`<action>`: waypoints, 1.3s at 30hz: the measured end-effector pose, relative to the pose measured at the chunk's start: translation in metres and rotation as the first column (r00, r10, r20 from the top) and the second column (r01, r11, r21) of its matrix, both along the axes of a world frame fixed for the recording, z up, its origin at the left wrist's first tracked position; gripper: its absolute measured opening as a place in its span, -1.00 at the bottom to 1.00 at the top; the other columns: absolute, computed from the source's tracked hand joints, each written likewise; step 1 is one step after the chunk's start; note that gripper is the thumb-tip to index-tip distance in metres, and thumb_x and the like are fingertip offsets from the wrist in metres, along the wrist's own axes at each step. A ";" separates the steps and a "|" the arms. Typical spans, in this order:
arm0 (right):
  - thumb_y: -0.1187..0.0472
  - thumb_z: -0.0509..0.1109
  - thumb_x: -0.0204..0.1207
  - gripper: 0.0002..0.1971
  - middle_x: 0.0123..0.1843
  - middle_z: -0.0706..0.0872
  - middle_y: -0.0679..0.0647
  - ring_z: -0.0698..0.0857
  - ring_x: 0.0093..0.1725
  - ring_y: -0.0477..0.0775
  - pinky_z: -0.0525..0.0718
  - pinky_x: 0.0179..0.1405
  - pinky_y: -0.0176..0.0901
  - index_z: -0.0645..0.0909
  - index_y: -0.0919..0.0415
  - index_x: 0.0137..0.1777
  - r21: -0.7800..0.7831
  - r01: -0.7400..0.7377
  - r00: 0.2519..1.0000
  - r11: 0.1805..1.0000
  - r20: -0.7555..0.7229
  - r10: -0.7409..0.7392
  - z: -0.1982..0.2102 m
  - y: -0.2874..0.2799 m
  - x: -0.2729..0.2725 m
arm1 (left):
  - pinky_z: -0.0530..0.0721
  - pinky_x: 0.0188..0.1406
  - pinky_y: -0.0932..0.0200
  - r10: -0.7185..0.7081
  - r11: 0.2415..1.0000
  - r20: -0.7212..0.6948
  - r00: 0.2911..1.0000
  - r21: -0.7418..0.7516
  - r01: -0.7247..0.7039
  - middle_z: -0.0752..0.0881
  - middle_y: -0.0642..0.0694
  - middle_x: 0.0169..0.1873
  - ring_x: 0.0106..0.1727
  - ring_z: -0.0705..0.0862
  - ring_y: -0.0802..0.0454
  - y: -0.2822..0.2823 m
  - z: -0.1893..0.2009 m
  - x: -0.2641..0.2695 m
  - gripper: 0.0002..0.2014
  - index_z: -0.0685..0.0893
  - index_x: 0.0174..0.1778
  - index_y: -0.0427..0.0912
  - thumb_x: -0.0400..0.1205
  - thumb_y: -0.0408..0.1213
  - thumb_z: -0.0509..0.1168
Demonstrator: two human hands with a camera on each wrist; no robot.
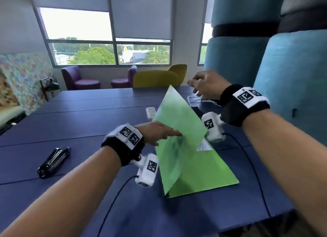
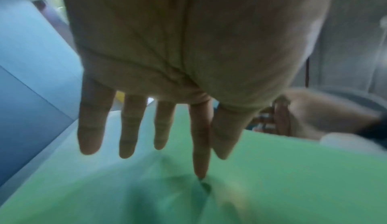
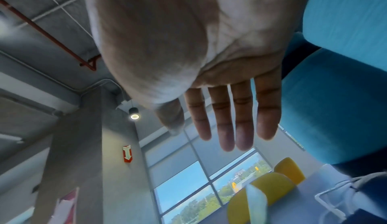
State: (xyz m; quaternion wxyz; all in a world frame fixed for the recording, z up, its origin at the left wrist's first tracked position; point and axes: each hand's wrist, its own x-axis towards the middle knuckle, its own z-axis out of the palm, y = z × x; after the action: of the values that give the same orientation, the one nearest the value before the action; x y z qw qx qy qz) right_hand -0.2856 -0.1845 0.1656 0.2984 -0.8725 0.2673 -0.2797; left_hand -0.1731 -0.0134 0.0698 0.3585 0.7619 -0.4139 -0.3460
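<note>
Green folder cover (image 1: 177,120): smeared by motion, edges soft.
White paper (image 1: 203,147): mostly hidden behind the raised cover; print too small to read.
Right hand (image 1: 207,86): fingertips blurred.

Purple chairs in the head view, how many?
2. One purple chair stands below the left window; the second purple chair is to its right, next to the yellow chair. More could sit out of frame.

Green folder (image 1: 203,174) lies open on the blue worktop (image 1: 85,123). The back cover is flat. The translucent front cover (image 1: 177,116) is raised steeply from the fold along its left edge and is motion-blurred. A white printed sheet (image 1: 203,147) lies inside, partly hidden.
</note>
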 end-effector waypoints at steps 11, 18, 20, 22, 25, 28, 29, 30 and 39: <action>-0.01 0.52 0.51 -0.67 0.22 0.73 0.01 0.69 0.19 0.08 0.59 0.11 -0.20 0.71 0.10 0.22 -0.129 0.050 0.673 0.990 -0.728 -0.129 -0.133 -0.080 -0.036 | 0.53 0.46 0.14 -0.155 0.919 0.549 0.822 0.386 -0.084 0.57 -0.06 0.55 0.52 0.56 -0.11 -0.041 -0.094 0.039 -0.55 0.59 0.55 0.14 0.70 -0.03 0.29; 0.08 0.50 0.56 -0.80 -0.11 0.79 0.10 0.81 -0.13 0.13 0.63 -0.32 -0.22 0.73 0.16 0.09 -0.002 0.215 0.854 0.977 -0.485 -0.189 -0.091 -0.113 -0.064 | 0.45 0.55 -0.03 -0.157 0.896 0.589 0.792 0.423 -0.138 0.57 -0.09 0.51 0.57 0.40 -0.22 -0.048 -0.108 0.055 -0.54 0.58 0.56 0.08 0.72 0.02 0.27; 0.09 0.47 0.58 -0.83 -0.06 0.81 0.20 0.78 -0.16 0.15 0.65 -0.35 -0.16 0.73 0.18 0.03 0.065 0.265 0.885 0.962 -0.414 -0.215 -0.097 -0.107 -0.058 | 0.53 0.49 0.00 -0.097 0.899 0.582 0.807 0.399 -0.180 0.63 -0.12 0.45 0.50 0.51 -0.19 -0.051 -0.111 0.054 -0.56 0.66 0.47 -0.06 0.68 -0.02 0.34; 0.06 0.45 0.59 -0.78 -0.06 0.78 0.20 0.73 -0.19 0.10 0.67 -0.36 -0.11 0.74 0.22 0.04 0.137 0.260 0.864 0.956 -0.476 -0.167 -0.120 -0.096 -0.047 | 0.67 0.22 0.08 0.009 0.910 0.544 0.839 0.343 -0.232 0.74 -0.13 0.27 0.23 0.66 -0.10 -0.053 -0.115 0.057 -0.65 0.75 0.26 -0.13 0.59 -0.09 0.45; -0.06 0.45 0.59 -0.65 -0.17 0.75 0.12 0.65 -0.24 0.05 0.61 -0.33 -0.20 0.76 0.26 0.04 0.132 0.228 0.723 0.965 -0.686 -0.077 -0.163 -0.076 -0.031 | 0.61 -0.07 0.14 0.152 0.908 0.497 0.854 0.271 -0.319 0.76 -0.15 0.10 -0.01 0.66 -0.08 -0.051 -0.119 0.063 -0.79 0.73 0.04 -0.19 0.53 -0.23 0.47; -0.05 0.48 0.56 -0.64 -0.46 0.49 0.02 0.47 -0.46 0.00 0.40 -0.51 -0.24 0.62 0.23 -0.29 0.109 0.318 0.720 0.942 -0.674 -0.165 -0.180 -0.063 -0.021 | 0.64 -0.05 0.18 0.299 0.899 0.368 0.880 0.202 -0.389 0.77 -0.09 -0.03 -0.06 0.68 -0.06 -0.047 -0.120 0.072 -0.87 0.76 -0.02 -0.24 0.56 -0.30 0.46; -0.04 0.49 0.55 -0.61 -0.47 0.45 0.00 0.44 -0.48 -0.01 0.36 -0.53 -0.24 0.50 0.17 -0.38 0.096 0.334 0.719 0.938 -0.669 -0.188 -0.181 -0.059 -0.019 | 0.69 -0.05 0.15 0.327 0.899 0.300 0.896 0.194 -0.393 0.76 -0.11 -0.14 -0.12 0.68 -0.05 -0.046 -0.120 0.075 -0.93 0.76 -0.09 -0.25 0.59 -0.32 0.45; -0.04 0.50 0.53 -0.57 -0.46 0.45 -0.01 0.46 -0.46 -0.01 0.34 -0.54 -0.24 0.43 0.12 -0.43 0.079 0.337 0.710 0.938 -0.675 -0.199 -0.181 -0.055 -0.017 | 0.75 -0.08 0.08 0.358 0.898 0.207 0.911 0.190 -0.396 0.75 -0.12 -0.30 -0.22 0.68 -0.06 -0.045 -0.123 0.080 -0.88 0.74 -0.22 -0.27 0.63 -0.36 0.43; -0.13 0.51 0.47 -0.65 -0.11 0.69 0.09 0.69 -0.07 0.15 0.56 -0.16 -0.20 0.60 0.18 -0.13 0.061 0.190 0.728 0.980 -0.678 -0.099 -0.194 -0.008 0.023 | 0.79 -0.35 0.13 0.519 0.855 -0.057 0.853 0.055 -0.516 0.65 -0.12 -0.36 -0.32 0.66 -0.08 0.012 -0.121 0.116 -0.91 0.69 -0.13 -0.24 0.67 -0.47 0.34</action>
State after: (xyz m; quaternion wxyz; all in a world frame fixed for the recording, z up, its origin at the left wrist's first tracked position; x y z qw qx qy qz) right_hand -0.2629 -0.1926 -0.0284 0.2140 -0.8702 0.4412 0.0485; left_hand -0.0575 -0.0017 -0.0515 0.4380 0.8393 -0.1744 -0.2708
